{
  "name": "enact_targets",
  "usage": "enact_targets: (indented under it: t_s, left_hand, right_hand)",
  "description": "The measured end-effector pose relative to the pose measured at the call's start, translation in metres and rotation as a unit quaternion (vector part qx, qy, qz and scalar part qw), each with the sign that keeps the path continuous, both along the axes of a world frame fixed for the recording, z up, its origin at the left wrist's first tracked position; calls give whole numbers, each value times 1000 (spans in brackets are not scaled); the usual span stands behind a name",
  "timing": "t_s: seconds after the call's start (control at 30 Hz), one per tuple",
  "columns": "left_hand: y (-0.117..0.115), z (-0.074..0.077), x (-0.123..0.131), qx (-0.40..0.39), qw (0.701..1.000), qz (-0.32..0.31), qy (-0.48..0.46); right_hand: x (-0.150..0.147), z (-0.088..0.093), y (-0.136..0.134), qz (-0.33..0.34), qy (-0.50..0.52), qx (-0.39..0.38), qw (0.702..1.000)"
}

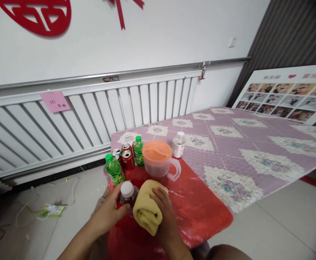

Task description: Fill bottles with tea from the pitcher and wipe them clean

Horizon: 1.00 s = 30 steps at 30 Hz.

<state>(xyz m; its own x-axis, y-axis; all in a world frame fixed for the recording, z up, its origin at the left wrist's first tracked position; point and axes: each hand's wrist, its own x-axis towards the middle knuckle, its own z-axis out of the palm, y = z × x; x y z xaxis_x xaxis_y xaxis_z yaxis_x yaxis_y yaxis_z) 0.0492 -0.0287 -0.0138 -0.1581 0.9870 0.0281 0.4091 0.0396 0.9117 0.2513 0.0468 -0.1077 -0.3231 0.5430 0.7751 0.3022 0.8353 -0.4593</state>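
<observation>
My left hand is closed around a clear bottle with a white cap, held upright over the red plastic sheet. My right hand grips a folded yellow cloth and presses it against the bottle's right side. Just behind stands a clear jug with an orange lid.
Two green-capped bottles and several red cans stand at the table's left end. A small white-capped bottle sits behind the jug. A purple quilted cover spreads right. A radiator and a photo board stand behind.
</observation>
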Motion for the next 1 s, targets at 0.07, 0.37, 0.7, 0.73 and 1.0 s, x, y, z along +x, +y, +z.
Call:
enact_targets:
  t_s: [0.07,0.37,0.7,0.73,1.0]
  left_hand:
    - [-1,-1,11,20,999,38,11]
    - [6,2,18,14,998,31,-46]
    - [3,19,9,-11,994,-111,-1]
    - [2,19,11,-14,993,-115,-7]
    - [-1,17,13,-20,991,-93,-91]
  right_hand:
    - [0,6,-7,14,-1,0,1000]
    - [0,35,-26,42,33,73,996]
    - [-13,14,-3,-18,100,-18,995]
    - [-15,12,-1,-25,111,-19,993]
    - [-3,34,-34,43,69,70,994]
